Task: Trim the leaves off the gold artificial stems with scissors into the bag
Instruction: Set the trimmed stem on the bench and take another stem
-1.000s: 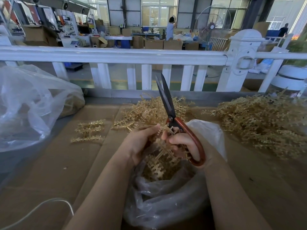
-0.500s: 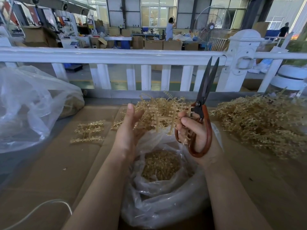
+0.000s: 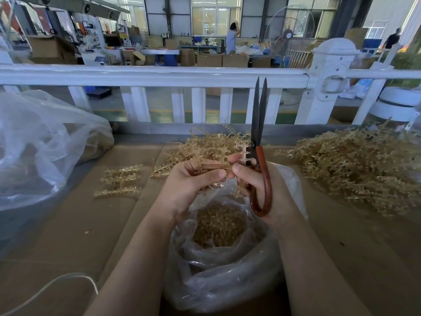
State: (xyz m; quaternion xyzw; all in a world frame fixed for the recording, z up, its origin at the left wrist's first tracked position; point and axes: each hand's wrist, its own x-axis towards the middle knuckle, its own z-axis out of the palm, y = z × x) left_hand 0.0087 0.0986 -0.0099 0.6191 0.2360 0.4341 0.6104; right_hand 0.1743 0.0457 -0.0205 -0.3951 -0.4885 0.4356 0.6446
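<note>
Holding a gold stem (image 3: 213, 167) above the open bag (image 3: 218, 277), your left hand (image 3: 193, 185) has its fingers curled round the piece, which lies roughly level between both hands. Your right hand (image 3: 252, 181) grips the scissors (image 3: 259, 142) by their reddish-brown handle loop, and its thumb and forefinger also pinch the near end of the same stem. The dark blades point straight up and stand almost together, a thin gap showing between their tips. Directly below your hands, the bag sits on the cardboard-covered table (image 3: 68, 236) with a heap of cut gold leaves (image 3: 218, 226) showing in its mouth. Just beyond the bag lies a loose pile of stems (image 3: 205, 144); a much larger pile (image 3: 355, 169) spreads to the right of the bag. Left of the bag, a few separate stems (image 3: 120, 181) lie flat on the cardboard, and farther left a big clear plastic sack (image 3: 38, 151) slumps at the table's edge.
</note>
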